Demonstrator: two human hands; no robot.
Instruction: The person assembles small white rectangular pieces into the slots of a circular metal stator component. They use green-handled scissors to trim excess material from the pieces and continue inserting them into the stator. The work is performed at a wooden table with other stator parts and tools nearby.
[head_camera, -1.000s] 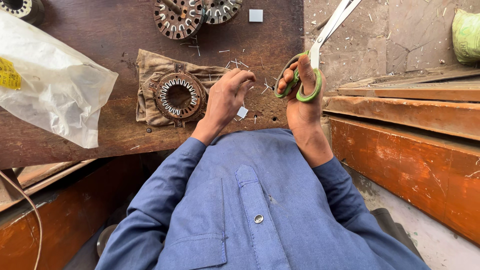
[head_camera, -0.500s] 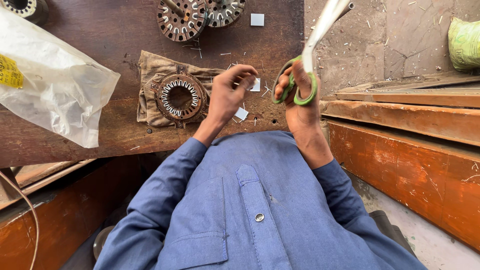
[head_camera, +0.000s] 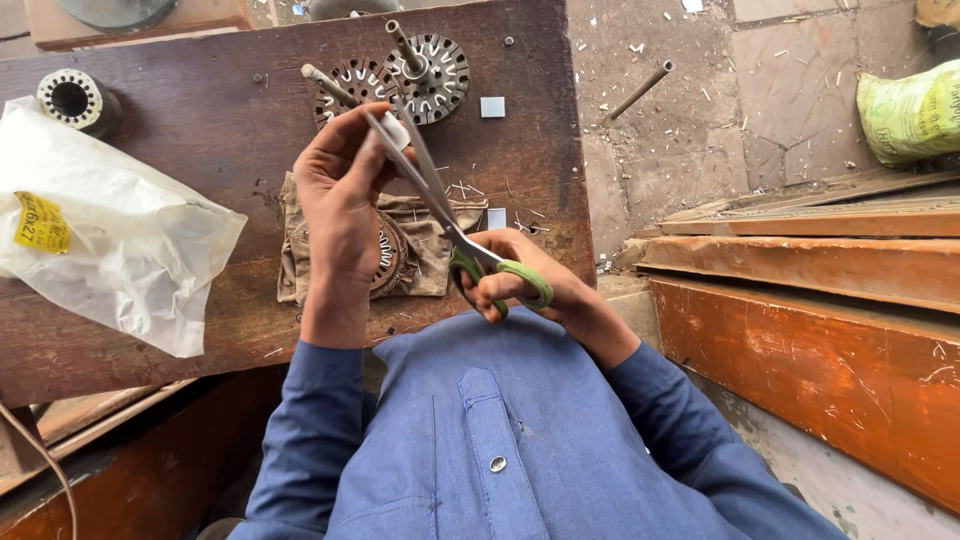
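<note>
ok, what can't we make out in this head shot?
- Slotted metal ring on the cloth: mostly hidden by the left hand.
- White piece at the scissors: too small to identify.
- Right hand fingers: partly hidden by the green handles.
- Round object: cut off at the top edge.

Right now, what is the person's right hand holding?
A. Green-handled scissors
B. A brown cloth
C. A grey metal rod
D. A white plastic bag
A: the right hand has its fingers through the green handles of the scissors, whose open blades reach up to a small white piece pinched in the left hand.
</note>
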